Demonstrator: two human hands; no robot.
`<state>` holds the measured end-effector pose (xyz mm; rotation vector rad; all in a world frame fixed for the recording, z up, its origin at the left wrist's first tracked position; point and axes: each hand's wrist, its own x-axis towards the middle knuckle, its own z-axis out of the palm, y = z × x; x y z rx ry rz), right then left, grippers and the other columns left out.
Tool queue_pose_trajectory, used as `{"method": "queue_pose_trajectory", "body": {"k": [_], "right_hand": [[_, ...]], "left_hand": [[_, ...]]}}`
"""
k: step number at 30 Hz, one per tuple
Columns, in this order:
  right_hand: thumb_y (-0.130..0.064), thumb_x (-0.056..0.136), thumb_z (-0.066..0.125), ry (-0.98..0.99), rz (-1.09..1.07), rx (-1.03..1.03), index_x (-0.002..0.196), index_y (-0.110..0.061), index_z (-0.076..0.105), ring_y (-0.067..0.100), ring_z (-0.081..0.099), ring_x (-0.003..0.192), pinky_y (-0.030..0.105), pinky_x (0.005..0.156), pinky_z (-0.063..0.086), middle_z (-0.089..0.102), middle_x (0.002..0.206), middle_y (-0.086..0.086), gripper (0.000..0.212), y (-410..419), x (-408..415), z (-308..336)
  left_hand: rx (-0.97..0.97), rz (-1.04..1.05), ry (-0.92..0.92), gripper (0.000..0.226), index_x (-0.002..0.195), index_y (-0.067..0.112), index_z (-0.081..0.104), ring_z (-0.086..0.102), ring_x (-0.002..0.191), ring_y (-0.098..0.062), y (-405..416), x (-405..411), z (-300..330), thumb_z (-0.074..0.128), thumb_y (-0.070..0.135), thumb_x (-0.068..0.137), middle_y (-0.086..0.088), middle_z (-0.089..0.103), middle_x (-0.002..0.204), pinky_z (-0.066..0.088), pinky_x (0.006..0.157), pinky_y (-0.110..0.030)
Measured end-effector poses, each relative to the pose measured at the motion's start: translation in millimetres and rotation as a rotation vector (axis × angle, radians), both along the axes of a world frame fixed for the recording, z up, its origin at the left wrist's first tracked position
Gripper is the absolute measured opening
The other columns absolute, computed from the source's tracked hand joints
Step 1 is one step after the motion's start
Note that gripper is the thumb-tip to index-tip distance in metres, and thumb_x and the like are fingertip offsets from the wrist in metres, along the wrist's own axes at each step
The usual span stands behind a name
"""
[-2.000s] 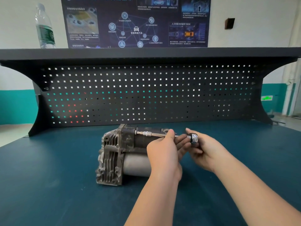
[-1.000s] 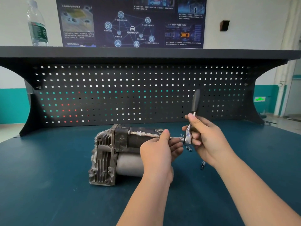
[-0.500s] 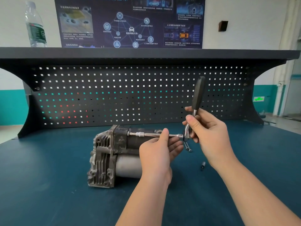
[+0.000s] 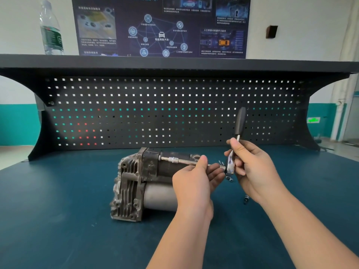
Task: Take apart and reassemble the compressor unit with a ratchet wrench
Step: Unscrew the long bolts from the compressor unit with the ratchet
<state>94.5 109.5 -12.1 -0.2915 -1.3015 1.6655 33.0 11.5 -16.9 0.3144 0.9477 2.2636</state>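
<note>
The grey metal compressor unit lies on its side on the blue bench. A ratchet wrench with a black handle points upward; its chrome head sits at the end of a long extension bar that runs left into the compressor's dark housing. My left hand pinches the extension bar near its right end, covering part of the compressor. My right hand grips the wrench's neck just above the chrome head.
Loose bolts lie on the bench under the wrench head, another bolt nearer me. A black pegboard backs the bench. A water bottle stands on the top shelf at left.
The wrench handle swung up from lying toward me to standing nearly upright, then tipped slightly back. My left hand stayed on the extension bar. The compressor has not moved.
</note>
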Motion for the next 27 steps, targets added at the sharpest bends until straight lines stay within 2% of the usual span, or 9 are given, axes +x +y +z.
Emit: {"method": "queue_pose_trajectory", "body": {"k": [3, 6, 8, 10, 13, 16, 18, 24, 27], "right_hand": [[-0.016, 0.089, 0.062, -0.111, 0.050, -0.170, 0.085, 0.000, 0.060, 0.002, 0.032, 0.030, 0.011, 0.031, 0.029, 0.052, 0.051, 0.003, 0.017, 5, -4, -2], [-0.007, 0.090, 0.057, -0.252, 0.191, -0.461, 0.076, -0.003, 0.053, 0.001, 0.032, 0.025, 0.010, 0.025, 0.024, 0.041, 0.042, -0.001, 0.016, 10, -10, -1], [-0.004, 0.091, 0.053, -0.305, 0.216, -0.524, 0.072, -0.004, 0.049, 0.001, 0.030, 0.024, 0.010, 0.023, 0.021, 0.038, 0.040, -0.002, 0.020, 14, -14, 5], [-0.007, 0.093, 0.053, -0.328, 0.151, -0.417, 0.074, -0.004, 0.050, 0.001, 0.029, 0.024, 0.011, 0.024, 0.020, 0.045, 0.043, 0.000, 0.019, 12, -16, 10], [-0.017, 0.094, 0.056, -0.235, -0.037, -0.166, 0.080, -0.006, 0.061, 0.002, 0.033, 0.026, 0.013, 0.028, 0.023, 0.055, 0.059, 0.005, 0.019, 6, -19, 8], [-0.023, 0.093, 0.057, -0.182, -0.259, 0.111, 0.081, -0.007, 0.065, 0.002, 0.042, 0.036, 0.017, 0.038, 0.034, 0.055, 0.053, -0.004, 0.023, -3, -18, 2], [-0.023, 0.094, 0.054, -0.115, -0.335, 0.244, 0.080, -0.004, 0.062, 0.003, 0.040, 0.038, 0.017, 0.038, 0.034, 0.052, 0.049, -0.007, 0.025, -6, -15, -1], [-0.023, 0.098, 0.049, -0.032, -0.457, 0.436, 0.081, -0.023, 0.059, 0.005, 0.041, 0.042, 0.018, 0.044, 0.035, 0.054, 0.058, -0.009, 0.019, -12, -15, -10], [-0.019, 0.098, 0.049, -0.026, -0.398, 0.394, 0.082, -0.014, 0.057, 0.006, 0.039, 0.037, 0.017, 0.040, 0.034, 0.054, 0.054, -0.008, 0.019, -11, -14, -11]], "left_hand": [[0.006, -0.012, -0.008, 0.016, 0.082, -0.007, 0.055, 0.061, 0.041, -0.016, 0, -1, 0, 0.057, 0.005, 0.092, -0.010, 0.064, 0.050, 0.049, 0.041, -0.019], [0.013, -0.013, -0.004, 0.020, 0.077, -0.007, 0.054, 0.061, 0.040, -0.016, 1, -2, 0, 0.055, 0.005, 0.093, -0.010, 0.064, 0.049, 0.049, 0.040, -0.019], [0.007, -0.003, 0.016, 0.024, 0.072, -0.006, 0.055, 0.062, 0.041, -0.016, 2, -3, 0, 0.054, 0.007, 0.093, -0.011, 0.064, 0.049, 0.050, 0.041, -0.019], [-0.009, 0.008, 0.044, 0.026, 0.071, -0.005, 0.056, 0.063, 0.043, -0.017, 3, -3, -2, 0.054, 0.009, 0.094, -0.011, 0.065, 0.051, 0.050, 0.042, -0.020], [-0.045, 0.004, 0.115, 0.025, 0.076, -0.005, 0.057, 0.063, 0.043, -0.019, 4, -4, -4, 0.056, 0.012, 0.093, -0.012, 0.066, 0.052, 0.050, 0.042, -0.021], [-0.098, 0.035, 0.184, 0.030, 0.073, -0.004, 0.059, 0.065, 0.045, -0.020, 5, -6, -7, 0.061, 0.020, 0.090, -0.012, 0.067, 0.054, 0.050, 0.042, -0.021], [-0.141, 0.047, 0.229, 0.035, 0.069, -0.003, 0.058, 0.065, 0.044, -0.021, 7, -7, -8, 0.063, 0.025, 0.088, -0.012, 0.067, 0.054, 0.049, 0.042, -0.022], [-0.244, 0.133, 0.290, 0.042, 0.061, 0.001, 0.054, 0.048, 0.032, -0.017, 11, 2, -12, 0.059, 0.032, 0.090, -0.004, 0.055, 0.042, 0.041, 0.038, -0.020], [-0.249, 0.227, 0.240, 0.041, 0.058, 0.002, 0.059, 0.052, 0.033, -0.012, 16, 8, -9, 0.057, 0.027, 0.091, -0.001, 0.059, 0.042, 0.042, 0.039, -0.019]]}}
